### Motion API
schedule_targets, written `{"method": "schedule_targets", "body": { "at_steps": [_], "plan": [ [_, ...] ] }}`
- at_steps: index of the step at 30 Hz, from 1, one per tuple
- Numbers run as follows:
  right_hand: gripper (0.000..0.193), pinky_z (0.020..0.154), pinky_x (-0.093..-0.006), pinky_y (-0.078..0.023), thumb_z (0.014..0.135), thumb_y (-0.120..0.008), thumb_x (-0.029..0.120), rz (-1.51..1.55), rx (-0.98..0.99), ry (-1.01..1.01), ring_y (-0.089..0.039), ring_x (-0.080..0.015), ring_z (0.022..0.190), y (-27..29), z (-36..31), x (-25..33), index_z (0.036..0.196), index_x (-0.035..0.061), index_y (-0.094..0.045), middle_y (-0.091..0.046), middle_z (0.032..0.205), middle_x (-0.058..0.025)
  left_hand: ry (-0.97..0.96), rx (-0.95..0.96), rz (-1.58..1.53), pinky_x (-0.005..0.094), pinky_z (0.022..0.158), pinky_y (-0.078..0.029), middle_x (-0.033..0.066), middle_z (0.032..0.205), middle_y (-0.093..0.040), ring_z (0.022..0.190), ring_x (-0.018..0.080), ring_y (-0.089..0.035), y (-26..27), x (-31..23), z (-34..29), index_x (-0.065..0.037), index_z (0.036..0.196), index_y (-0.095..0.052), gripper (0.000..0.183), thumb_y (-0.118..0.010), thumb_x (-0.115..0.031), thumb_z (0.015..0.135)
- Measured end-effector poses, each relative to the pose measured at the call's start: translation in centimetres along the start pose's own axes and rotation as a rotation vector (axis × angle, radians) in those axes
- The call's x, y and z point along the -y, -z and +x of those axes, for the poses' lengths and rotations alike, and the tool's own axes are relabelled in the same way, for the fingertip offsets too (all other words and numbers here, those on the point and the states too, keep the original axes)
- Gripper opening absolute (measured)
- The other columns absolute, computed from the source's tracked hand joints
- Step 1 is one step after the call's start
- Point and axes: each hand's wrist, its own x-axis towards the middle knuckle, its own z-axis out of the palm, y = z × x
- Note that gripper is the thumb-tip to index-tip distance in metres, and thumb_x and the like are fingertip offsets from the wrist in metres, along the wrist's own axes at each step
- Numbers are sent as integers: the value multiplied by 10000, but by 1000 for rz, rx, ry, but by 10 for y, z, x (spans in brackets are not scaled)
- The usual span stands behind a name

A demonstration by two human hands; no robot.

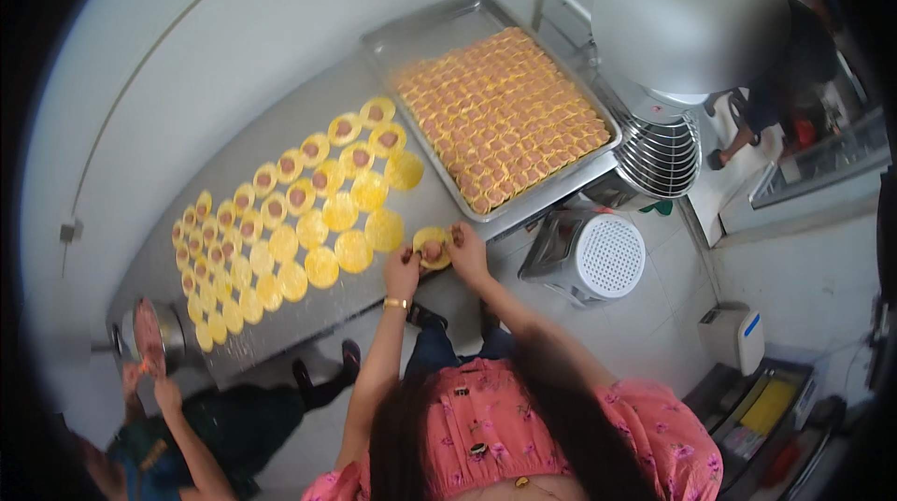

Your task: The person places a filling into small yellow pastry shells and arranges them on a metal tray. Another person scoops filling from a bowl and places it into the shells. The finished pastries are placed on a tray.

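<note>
Over the table's front edge I hold a round yellow dumpling wrapper [432, 261] with a lump of pinkish meat filling on it. My left hand [403, 269], with a gold band at the wrist, is closed on the wrapper's left edge. On its right edge my right hand [467, 251] is closed too, its fingers bent in a pinch. Rows of similar yellow wrappers [339, 211] lie to the left on the metal table [271, 333]; those in the back rows carry meat, many nearer ones are bare. Beyond my hands, a metal tray [479, 6] holds tightly packed filled dumplings [505, 118].
A co-worker's hands [161, 389] are at a metal bowl with meat [148, 333] at the table's left end. On the right stand a large mixer [687, 34] with a wire guard, a white-topped stool [610, 256] and a white bin [732, 337]. Another person [775, 90] is at far right.
</note>
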Motion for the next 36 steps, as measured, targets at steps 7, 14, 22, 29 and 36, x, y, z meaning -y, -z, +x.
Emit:
{"method": "schedule_targets", "body": {
  "at_steps": [7,14,22,29,36],
  "plan": [
    [314,779,-295,-496,764,-547,-39,351,25,-206,-647,-211,889,12,-2,-3,1076,-32,-580,-655,958,-157,84,-13,-526,247,752,-535,89,1013,-622,897,145,-619,-7,-5,-18,28,1142,-568,295,-470,12,864],
    [258,766,-239,-490,804,-575,-55,218,238,-17,-607,-129,868,26,-9,3,1061,-50,-604,-632,1008,-94,-5,25,-507,251,773,-536,83,1054,-609,932,138,-605,-12,-20,-27,6,1166,-564,307,-505,29,866],
    [198,731,-236,-486,777,-611,-48,148,157,-129,-614,-117,878,28,-2,31,971,-26,-644,-648,971,-60,-16,114,-835,269,784,-547,39,1002,-582,899,114,-592,-5,-21,-22,-22,984,-559,93,-556,-62,900],
    [251,861,-285,-482,770,-609,-102,517,304,26,-582,-150,1002,27,-9,59,1004,-14,-582,-594,1092,-72,16,89,-979,283,830,-536,36,1058,-536,970,128,-566,5,-35,-28,-33,1058,-519,155,-534,-62,906],
    [243,807,-224,-464,755,-623,-93,91,279,108,-579,-106,878,28,5,54,982,-8,-632,-598,965,-38,-9,80,-834,283,784,-538,50,1042,-576,883,131,-602,23,-38,-28,-39,1072,-553,236,-590,-17,841]
  ]
}}
